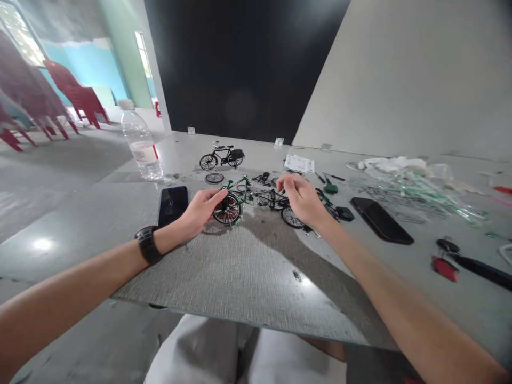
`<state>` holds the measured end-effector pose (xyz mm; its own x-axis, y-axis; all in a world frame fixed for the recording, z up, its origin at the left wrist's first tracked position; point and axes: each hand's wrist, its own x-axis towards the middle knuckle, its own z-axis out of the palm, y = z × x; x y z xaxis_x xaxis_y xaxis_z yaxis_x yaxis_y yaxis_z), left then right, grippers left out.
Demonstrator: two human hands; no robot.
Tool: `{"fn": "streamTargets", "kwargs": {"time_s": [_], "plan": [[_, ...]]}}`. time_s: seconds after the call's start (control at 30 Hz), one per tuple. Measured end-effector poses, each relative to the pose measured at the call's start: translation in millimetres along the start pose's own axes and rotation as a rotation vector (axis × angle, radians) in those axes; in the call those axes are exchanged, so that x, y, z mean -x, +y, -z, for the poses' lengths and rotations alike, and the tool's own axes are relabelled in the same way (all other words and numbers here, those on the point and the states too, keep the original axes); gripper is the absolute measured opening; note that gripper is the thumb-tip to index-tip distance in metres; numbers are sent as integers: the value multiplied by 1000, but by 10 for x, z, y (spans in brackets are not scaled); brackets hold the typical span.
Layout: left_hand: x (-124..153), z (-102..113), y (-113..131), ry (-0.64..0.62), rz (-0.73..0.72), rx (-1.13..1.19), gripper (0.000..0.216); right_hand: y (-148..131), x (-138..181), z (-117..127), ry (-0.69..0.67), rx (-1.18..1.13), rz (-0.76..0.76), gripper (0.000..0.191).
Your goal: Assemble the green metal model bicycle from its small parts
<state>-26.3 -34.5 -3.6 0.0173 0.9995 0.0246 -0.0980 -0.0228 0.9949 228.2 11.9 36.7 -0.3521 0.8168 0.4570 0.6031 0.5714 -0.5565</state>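
My left hand [204, 210] grips a green model bicycle [234, 200] by its frame, with the spoked front wheel low beside my fingers. My right hand [302, 198] hangs just above a black model bicycle [272, 200], which lies on its side with a wheel [292, 217] showing below my palm. Its fingertips are pinched close together, and I cannot tell whether they hold a tiny part. Behind the green bicycle stands a finished black model bicycle [222, 158]. A loose small wheel [214, 178] lies near it.
A grey textured board [240, 277] lies on the table. Two smartphones [173, 205] [382, 220] flank my hands, and a water bottle [141, 146] stands back left. Papers [299, 163], small black parts, plastic sprues and bags [412, 194] spread right. Red chairs [76, 90] stand far left.
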Motion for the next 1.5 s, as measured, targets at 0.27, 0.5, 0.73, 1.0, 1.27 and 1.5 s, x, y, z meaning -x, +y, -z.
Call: {"fn": "streamTargets", "kwargs": {"time_s": [0.27, 0.5, 0.73, 1.0, 1.27, 1.5], "plan": [[-23, 15, 40, 100, -29, 49, 28, -4, 7, -37, -189, 79, -3, 34], [-45, 30, 4, 119, -48, -16, 29, 26, 37, -158, -310, 295, 88, 37], [-31, -9, 25, 101, -77, -29, 31, 61, 46, -258, -375, 347, 106, 39], [-16, -21, 36, 78, -75, -21, 30, 35, 32, -252, -345, 490, 117, 40], [-38, -18, -16, 64, -98, -18, 29, 85, -8, -320, -293, 599, 56, 41], [-16, -46, 23, 89, -42, -41, 27, 84, -69, -404, -340, 698, 38, 39]]}}
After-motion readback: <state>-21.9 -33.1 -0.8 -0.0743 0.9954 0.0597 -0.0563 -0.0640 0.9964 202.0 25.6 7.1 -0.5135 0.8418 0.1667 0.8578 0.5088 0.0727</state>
